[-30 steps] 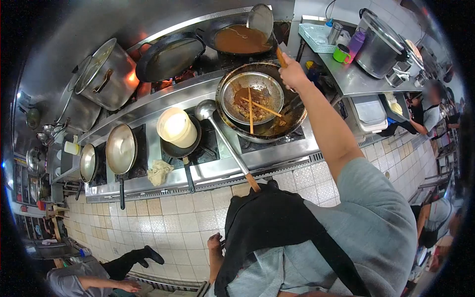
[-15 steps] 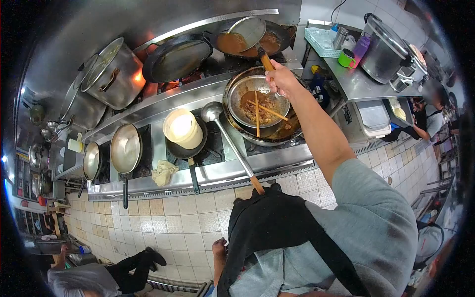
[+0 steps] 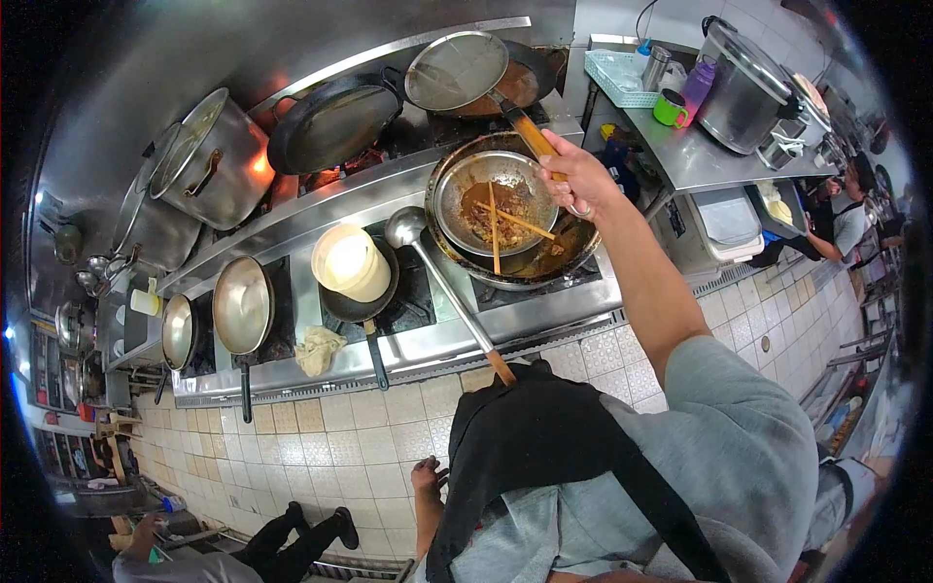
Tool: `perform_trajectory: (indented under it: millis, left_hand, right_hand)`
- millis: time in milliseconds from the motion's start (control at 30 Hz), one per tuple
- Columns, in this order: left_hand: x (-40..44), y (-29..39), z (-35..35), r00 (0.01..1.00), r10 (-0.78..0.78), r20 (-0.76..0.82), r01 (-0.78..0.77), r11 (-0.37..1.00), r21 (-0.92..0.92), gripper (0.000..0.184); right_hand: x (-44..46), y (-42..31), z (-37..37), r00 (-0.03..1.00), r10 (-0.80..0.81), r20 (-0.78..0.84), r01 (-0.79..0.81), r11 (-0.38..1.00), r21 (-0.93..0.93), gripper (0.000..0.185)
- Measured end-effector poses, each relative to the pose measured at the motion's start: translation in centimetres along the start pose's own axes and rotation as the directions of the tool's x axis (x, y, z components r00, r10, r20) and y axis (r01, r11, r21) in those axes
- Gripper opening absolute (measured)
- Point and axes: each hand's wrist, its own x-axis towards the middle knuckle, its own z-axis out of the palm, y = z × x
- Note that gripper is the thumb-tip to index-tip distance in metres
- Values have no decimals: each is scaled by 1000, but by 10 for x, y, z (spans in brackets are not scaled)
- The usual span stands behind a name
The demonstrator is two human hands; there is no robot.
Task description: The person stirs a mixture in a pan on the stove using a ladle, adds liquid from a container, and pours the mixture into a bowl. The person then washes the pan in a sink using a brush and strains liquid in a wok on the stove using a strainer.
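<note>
My right hand (image 3: 580,180) is wrapped round the wooden handle of a fine-mesh strainer (image 3: 457,72). The strainer's round mesh hangs above the back wok (image 3: 530,80), which holds brown sauce, and hides part of it. Below my right hand, a metal bowl (image 3: 449,206) sits in a larger, stained wok (image 3: 583,255). Brown residue and two chopsticks (image 3: 494,233) lie in the bowl. Low at my side, beside the black apron (image 3: 530,437), hangs my left hand (image 3: 429,476), its fingers loosely apart with nothing visible in them.
A ladle (image 3: 442,272) leans across the stove edge toward my apron. Left of it stand a white tub (image 3: 355,267) on a pan, a crumpled cloth (image 3: 318,350), frying pans (image 3: 243,303) and tall pots (image 3: 219,160). Another person's legs (image 3: 301,544) show at lower left.
The strainer has risen out of the sauce and shifted left, clear of the wok's surface. My right hand has come slightly nearer and to the right. The person at lower left has moved their legs.
</note>
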Motion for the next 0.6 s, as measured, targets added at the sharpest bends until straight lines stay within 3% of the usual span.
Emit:
perform_trajectory:
  millis: [67, 133, 167, 200, 300, 333, 367, 400, 433, 500, 533, 567, 600]
  left_hand:
    - [-21, 21, 7, 997, -63, -40, 61, 996, -61, 45]
    - [-34, 30, 11, 988, -132, -79, 121, 985, -126, 46]
    - [-32, 24, 11, 988, -134, -79, 123, 984, -129, 46]
    - [-25, 11, 8, 993, -108, -49, 103, 990, -100, 46]
    - [-12, -13, 4, 1000, -22, 8, 22, 1000, -9, 46]
    - [-10, -17, 2, 1000, -6, 16, 6, 1000, 14, 46]
    - [-8, -18, 2, 1000, 4, 19, -5, 999, 32, 46]
    - [-8, -19, 1, 1000, 12, 25, -13, 999, 45, 45]
    - [-7, -21, 0, 999, 20, 29, -22, 998, 62, 45]
    - [-2, -23, -1, 999, 37, 34, -40, 996, 84, 45]
    - [0, -25, -1, 999, 32, 37, -35, 995, 95, 45]
    - [-3, -22, -1, 999, 31, 36, -34, 995, 96, 45]
    - [-16, -2, 4, 1000, -23, -13, 23, 999, 26, 44]
  right_hand:
    - [-13, -8, -1, 1000, -8, -9, 8, 1000, -20, 77]
    - [-23, -17, -1, 982, -68, -175, 12, 954, -300, 75]
    - [-25, -21, -1, 969, -108, -223, 24, 936, -350, 72]
    - [-21, -21, -7, 969, -106, -222, 22, 936, -352, 72]
    - [-3, -25, -32, 918, -300, -260, 44, 728, -684, 67]
    - [14, -20, -55, 917, -300, -261, 44, 728, -684, 67]
    - [40, -7, -89, 770, -636, -47, 199, 310, -930, 68]
    - [56, 1, -109, 550, -786, 283, 209, -199, -957, 68]
    - [61, 3, -114, 550, -786, 283, 209, -199, -957, 68]
    - [61, 0, -107, 674, -726, 136, 140, -55, -989, 63]
    - [60, -3, -104, 674, -726, 137, 142, -55, -988, 63]
    - [46, -18, -76, 852, -499, -156, 74, 411, -909, 64]
    - [38, -26, -59, 939, -131, -317, -110, 761, -640, 66]
